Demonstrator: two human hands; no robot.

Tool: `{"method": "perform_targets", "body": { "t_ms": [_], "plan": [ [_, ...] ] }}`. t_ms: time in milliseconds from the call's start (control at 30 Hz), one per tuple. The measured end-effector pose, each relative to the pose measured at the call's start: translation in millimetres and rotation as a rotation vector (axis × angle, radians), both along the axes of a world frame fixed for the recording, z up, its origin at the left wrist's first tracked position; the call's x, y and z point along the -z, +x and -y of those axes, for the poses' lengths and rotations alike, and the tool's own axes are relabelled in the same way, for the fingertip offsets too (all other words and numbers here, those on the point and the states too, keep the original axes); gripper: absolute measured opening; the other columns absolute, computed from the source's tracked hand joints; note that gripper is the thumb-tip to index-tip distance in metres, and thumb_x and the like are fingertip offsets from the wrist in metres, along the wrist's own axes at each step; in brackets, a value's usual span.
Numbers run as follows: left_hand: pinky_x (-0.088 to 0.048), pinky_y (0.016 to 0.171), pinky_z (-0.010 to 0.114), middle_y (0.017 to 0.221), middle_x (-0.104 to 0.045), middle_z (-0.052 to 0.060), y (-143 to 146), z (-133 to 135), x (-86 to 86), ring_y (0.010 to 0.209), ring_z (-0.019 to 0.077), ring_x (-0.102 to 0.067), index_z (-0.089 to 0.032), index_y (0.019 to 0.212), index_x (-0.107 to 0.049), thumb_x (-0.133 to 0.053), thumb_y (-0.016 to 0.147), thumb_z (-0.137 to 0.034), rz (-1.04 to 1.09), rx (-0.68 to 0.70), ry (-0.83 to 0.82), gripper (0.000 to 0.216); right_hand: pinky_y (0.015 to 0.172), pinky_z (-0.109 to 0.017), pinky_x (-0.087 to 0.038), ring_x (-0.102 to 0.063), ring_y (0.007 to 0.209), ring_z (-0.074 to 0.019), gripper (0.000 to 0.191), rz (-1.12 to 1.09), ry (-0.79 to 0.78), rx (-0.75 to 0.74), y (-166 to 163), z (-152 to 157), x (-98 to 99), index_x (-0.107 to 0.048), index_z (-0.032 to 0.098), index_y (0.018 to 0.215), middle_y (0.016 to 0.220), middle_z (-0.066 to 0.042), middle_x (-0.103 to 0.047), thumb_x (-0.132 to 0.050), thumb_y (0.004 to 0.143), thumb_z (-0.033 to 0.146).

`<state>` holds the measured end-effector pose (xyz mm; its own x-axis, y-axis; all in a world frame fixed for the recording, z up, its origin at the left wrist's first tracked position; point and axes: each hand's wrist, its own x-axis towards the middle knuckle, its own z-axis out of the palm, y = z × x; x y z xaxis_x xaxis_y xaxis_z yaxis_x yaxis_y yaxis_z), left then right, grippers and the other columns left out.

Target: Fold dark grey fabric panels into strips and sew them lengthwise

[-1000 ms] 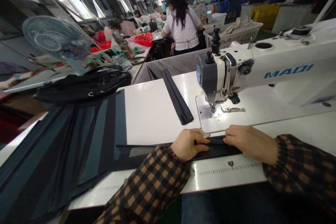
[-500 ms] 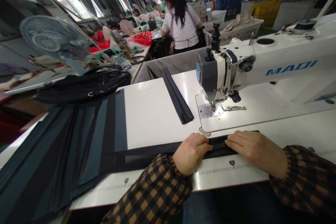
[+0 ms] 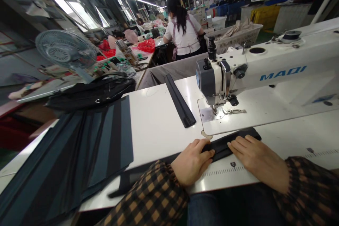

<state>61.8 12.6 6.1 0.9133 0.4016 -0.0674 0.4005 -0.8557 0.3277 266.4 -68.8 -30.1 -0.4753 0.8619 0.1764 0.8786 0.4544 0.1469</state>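
Your left hand (image 3: 192, 162) curls its fingers over the black strip (image 3: 225, 144) with the thumb closing against them, so it grips the folded piece. Your right hand (image 3: 256, 159) lies flat and open, fingertips pressing the same strip onto the tabletop (image 3: 159, 127). The strip spans both hands, its free end just past your right fingertips and the rest trailing under your left wrist toward the dark fabric panels (image 3: 79, 155) farther left. Pinning it from two sides probably holds its layers flat and aligned. It runs along the printed ruler (image 3: 233, 170) beneath your palms, which looks like a guide for straightness. Just beyond your fingertips is the presser foot (image 3: 214, 108) of the sewing machine (image 3: 265, 70), and a bundle of strips (image 3: 180, 100) lies well ahead of your left hand.
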Motion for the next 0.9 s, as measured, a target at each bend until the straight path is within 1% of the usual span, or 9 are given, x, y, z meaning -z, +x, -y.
{"method": "perform_targets", "body": {
  "t_ms": [167,267,333,400,500,567,667,800,900],
  "plan": [
    [-0.049,0.078,0.032,0.109,-0.043,0.011,3,22,-9.5,0.083,0.017,-0.055,-0.016,0.118,-0.048,-0.042,0.085,-0.032,-0.149,-0.094,-0.104,0.038,0.073,-0.038,-0.048,-0.051,0.089,-0.0234,0.03,-0.199,0.002,-0.12,2,-23,15.1,-0.056,0.006,0.101,0.1,-0.014,-0.055,-0.037,0.078,-0.002],
    [-0.05,0.074,0.027,0.103,-0.046,0.007,2,15,-5.5,0.068,0.0102,-0.055,-0.019,0.113,-0.054,-0.038,0.087,-0.026,-0.114,-0.031,-0.179,0.031,0.078,-0.034,-0.049,-0.05,0.095,-0.0201,0.031,-0.254,-0.016,-0.178,6,-35,20.2,-0.052,0.008,0.108,0.104,-0.011,-0.055,-0.037,0.082,0.002],
    [-0.048,0.08,0.029,0.1,-0.048,0.007,-1,5,2.7,0.081,0.0138,-0.055,-0.022,0.105,-0.06,-0.044,0.085,-0.026,-0.013,0.015,-0.145,0.026,0.08,-0.032,-0.049,-0.05,0.098,-0.0172,0.032,-0.293,-0.025,-0.197,9,-39,22.0,-0.049,0.011,0.112,0.105,-0.009,-0.055,-0.036,0.083,0.003],
    [-0.043,0.091,0.035,0.11,-0.048,0.008,-4,-1,14.1,0.104,0.0204,-0.048,-0.024,0.099,-0.064,-0.051,0.081,-0.028,0.107,0.029,-0.061,0.022,0.082,-0.03,-0.049,-0.05,0.099,-0.0152,0.034,-0.335,-0.031,-0.205,12,-41,23.4,-0.047,0.014,0.114,0.106,-0.007,-0.055,-0.035,0.084,0.004],
    [-0.03,0.102,0.043,0.132,-0.037,0.008,-4,6,32.9,0.123,0.0224,-0.032,-0.024,0.109,-0.057,-0.047,0.084,-0.027,0.173,-0.001,0.038,0.027,0.086,-0.03,-0.047,-0.049,0.102,-0.014,0.037,-0.393,-0.033,-0.213,15,-44,27.0,-0.048,0.015,0.115,0.109,-0.006,-0.054,-0.034,0.083,0.003],
    [-0.026,0.103,0.046,0.137,-0.032,0.01,1,18,43.5,0.126,0.0216,-0.028,-0.021,0.122,-0.045,-0.038,0.088,-0.024,0.141,-0.072,0.093,0.035,0.09,-0.031,-0.045,-0.048,0.105,-0.0145,0.039,-0.425,-0.031,-0.22,15,-46,30.7,-0.049,0.015,0.114,0.111,-0.007,-0.054,-0.032,0.082,0.001],
    [-0.021,0.104,0.05,0.137,-0.031,0.013,14,40,54.8,0.129,0.0236,-0.021,-0.014,0.128,-0.035,-0.033,0.089,-0.023,0.118,-0.179,0.19,0.039,0.093,-0.036,-0.042,-0.046,0.108,-0.0172,0.041,-0.456,-0.025,-0.232,16,-45,36.7,-0.048,0.012,0.116,0.114,-0.009,-0.053,-0.033,0.08,0.002],
    [-0.027,0.104,0.045,0.136,-0.033,0.016,29,58,64.0,0.129,0.0222,-0.021,-0.008,0.126,-0.03,-0.033,0.088,-0.02,0.177,-0.258,0.219,0.04,0.094,-0.039,-0.041,-0.044,0.109,-0.0194,0.041,-0.457,-0.015,-0.229,20,-31,39.6,-0.044,0.011,0.122,0.123,-0.01,-0.049,-0.036,0.082,0.009],
    [-0.031,0.102,0.043,0.135,-0.033,0.017,31,63,65.7,0.128,0.022,-0.024,-0.01,0.118,-0.035,-0.034,0.087,-0.019,0.225,-0.299,0.193,0.032,0.095,-0.041,-0.04,-0.043,0.112,-0.0211,0.04,-0.424,0.0,-0.196,22,-18,37.2,-0.043,0.013,0.123,0.127,-0.009,-0.046,-0.04,0.084,0.02]
  ]
}}
